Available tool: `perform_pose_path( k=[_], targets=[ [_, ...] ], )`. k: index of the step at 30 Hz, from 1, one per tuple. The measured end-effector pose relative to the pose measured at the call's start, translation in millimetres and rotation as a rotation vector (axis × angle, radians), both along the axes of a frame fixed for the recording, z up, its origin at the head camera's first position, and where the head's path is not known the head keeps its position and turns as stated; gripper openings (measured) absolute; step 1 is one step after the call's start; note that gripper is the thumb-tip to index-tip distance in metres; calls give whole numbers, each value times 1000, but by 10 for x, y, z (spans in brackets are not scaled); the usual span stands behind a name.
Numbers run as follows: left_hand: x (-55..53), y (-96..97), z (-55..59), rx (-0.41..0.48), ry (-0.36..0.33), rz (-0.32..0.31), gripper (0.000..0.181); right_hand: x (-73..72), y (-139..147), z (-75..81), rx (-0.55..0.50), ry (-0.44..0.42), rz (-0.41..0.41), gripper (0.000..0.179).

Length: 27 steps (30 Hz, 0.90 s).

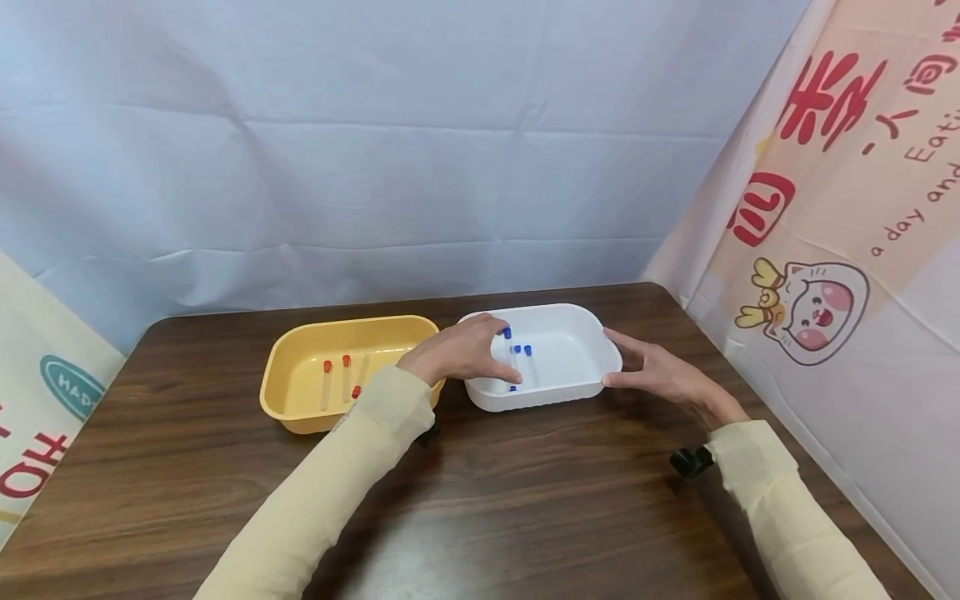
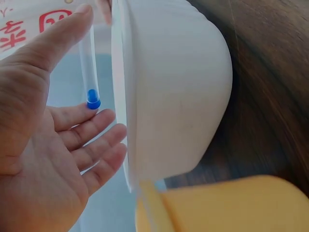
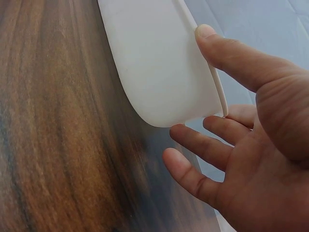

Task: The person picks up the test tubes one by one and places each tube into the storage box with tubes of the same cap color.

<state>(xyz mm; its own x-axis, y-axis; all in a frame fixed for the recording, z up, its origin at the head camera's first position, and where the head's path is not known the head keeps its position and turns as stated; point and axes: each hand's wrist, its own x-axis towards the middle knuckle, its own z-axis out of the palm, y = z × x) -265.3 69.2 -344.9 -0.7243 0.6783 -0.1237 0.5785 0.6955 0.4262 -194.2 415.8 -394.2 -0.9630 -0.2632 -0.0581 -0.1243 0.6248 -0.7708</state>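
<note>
My left hand (image 1: 467,348) holds a clear test tube with a blue cap (image 2: 91,99) lengthwise between thumb and index finger, the cap at the index fingertip. It is over the left side of a white tray (image 1: 577,354); the other fingers are spread near the rim. Inside that tray lie more blue-capped tubes (image 1: 530,367), partly hidden by the hand. At the tray's right end my right hand (image 1: 660,371) holds the rim, thumb at the near corner and index finger round the far side. The remaining fingers of that hand hang loosely below the rim.
Left of the white tray stands a yellow tray (image 1: 300,337) with several red-capped tubes (image 1: 347,379), partly covered by the left forearm. Both trays are on a dark wooden table (image 1: 480,508), near its back edge. A white cloth (image 1: 390,167) hangs behind.
</note>
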Motion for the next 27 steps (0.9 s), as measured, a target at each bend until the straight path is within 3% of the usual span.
perform_pose_path(
  k=[14,21,27],
  targets=[
    [-69,352,-98,-22,17,-20,89,-14,3,4,-47,-1,33,92],
    [-100,533,-147,21,-12,-4,93,-18,30,18,-48,-3,26,91],
    [-129,662,-256,24,-33,45,93,-15,27,6,-49,-20,26,91]
  ],
)
